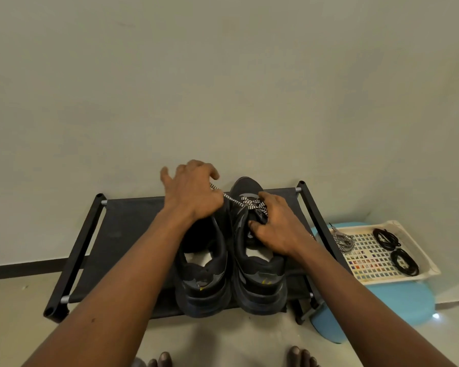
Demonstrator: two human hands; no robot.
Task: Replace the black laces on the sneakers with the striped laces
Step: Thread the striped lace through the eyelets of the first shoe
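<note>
**Lacing right sneaker, stripes going in**

Left hand [194, 192]: thumb and forefinger pinch the free end of the striped lace [233, 200], other fingers splayed; lace runs taut from the pinch to the lower eyelets. Right hand [273, 226]: fingers curled on the tongue and upper of the right sneaker [260, 282], holding it down. Only the bottom crossings near the toe are threaded, upper eyelets bare.

Left sneaker [204, 282] sits touching the right one, heels toward the person, no lace visible in it (front hidden by the left arm). Both stand on the black rack [133, 221] against the wall. To the right, tray [371, 260] on a blue stool [382, 300] holds the spare striped lace [342, 241] and two coiled black laces [404, 262], so old laces look out of both shoes.

Step judged: drawing slack through a low eyelet. To do it well: pull along the line of the eyelet, not upward, keep the right hand pinning the shoe so it does not slide on the fabric shelf, even both ends before the next cross, keep the lace untwisted.
</note>
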